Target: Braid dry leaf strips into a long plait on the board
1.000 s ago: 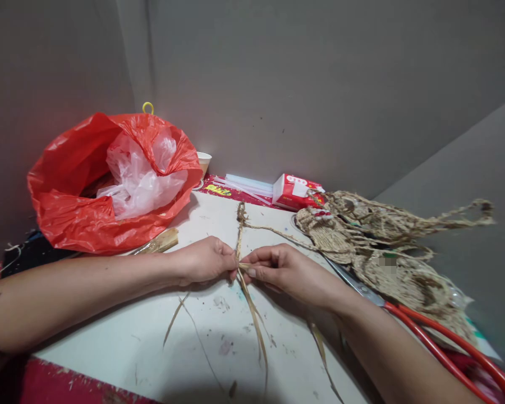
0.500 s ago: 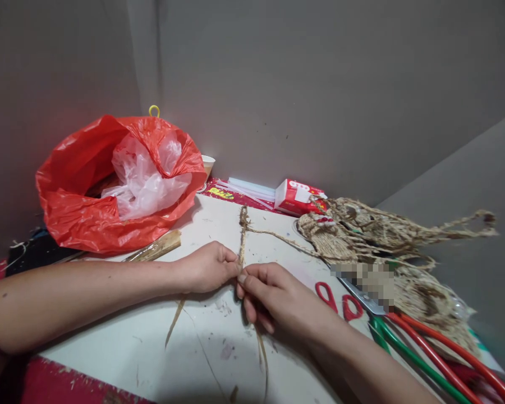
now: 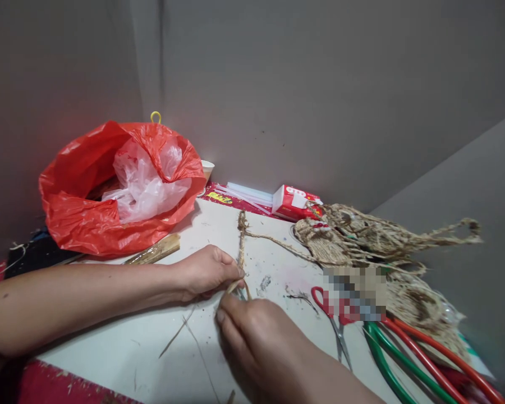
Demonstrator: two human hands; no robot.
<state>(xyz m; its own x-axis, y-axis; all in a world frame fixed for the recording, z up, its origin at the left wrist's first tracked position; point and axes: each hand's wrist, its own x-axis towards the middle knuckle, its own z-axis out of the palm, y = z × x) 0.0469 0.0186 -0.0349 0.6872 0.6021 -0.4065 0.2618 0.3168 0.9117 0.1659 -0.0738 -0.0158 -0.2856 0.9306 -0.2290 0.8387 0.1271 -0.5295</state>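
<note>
A thin twisted straw cord [image 3: 242,247] stands out from the fingertips of my left hand [image 3: 208,272], which pinches its near end. At the cord's far end is a darker knot, and a thinner strand runs from there to the pile of braided straw rope [image 3: 340,224] on the right. My right hand [image 3: 263,331] is closed below, back of the hand up, around a flat straw strip [image 3: 248,289] that loops up toward the left fingertips. The strip's lower part is hidden under the right hand.
Red-handled scissors [image 3: 340,336] and large shears with green and red handles [image 3: 379,359] lie at the right. At the left stand a red plastic bag [image 3: 79,224] and a brown strip [image 3: 160,249]. A red tissue pack [image 3: 288,205] and paper cup [image 3: 208,168] sit behind.
My right hand has moved down and turned over, drawing a straw strip into a loop by the cord's near end. My left hand keeps its pinch. The view has shifted slightly.
</note>
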